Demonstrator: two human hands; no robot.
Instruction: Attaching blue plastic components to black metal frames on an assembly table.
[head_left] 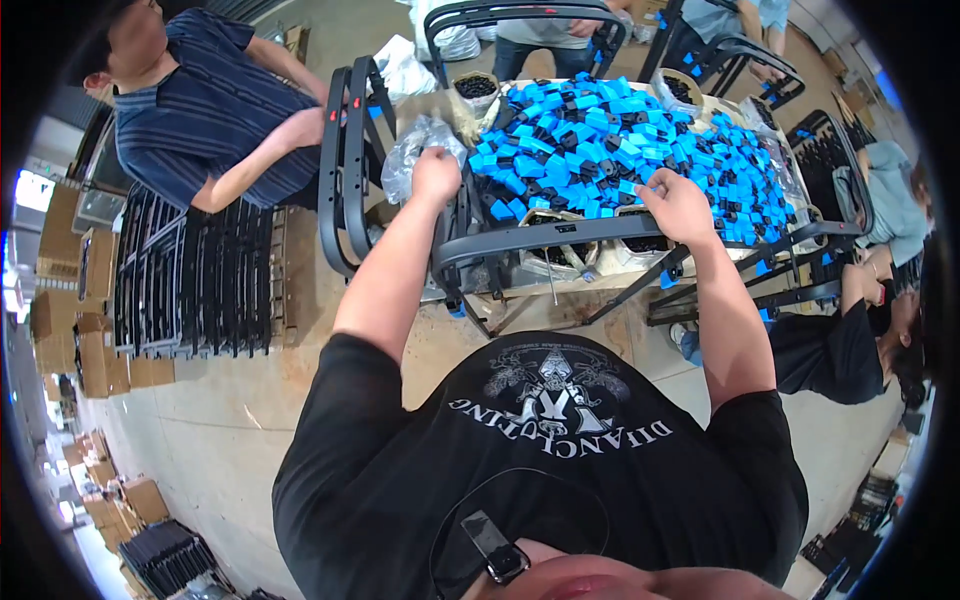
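Note:
On the table in front of me lies a big heap of small blue and black plastic pieces (590, 140). My right hand (680, 207) is at the heap's near edge, its thumb and fingertips pinched on a blue plastic piece (627, 187). My left hand (437, 177) is closed beside a crumpled clear plastic bag (402, 172); its fingers face away, so whatever they hold is hidden. Between my arms, a dark grey metal frame (560, 235) with rounded corners rests along the near table edge, its bar passing just below my right hand.
Bags of small black parts (476, 86) stand around the heap. To the left, a person in a striped shirt (215, 110) is beside another upright frame (345, 170). Stacked dark frames (200, 275) stand on the floor behind. Other people work across the table and at right.

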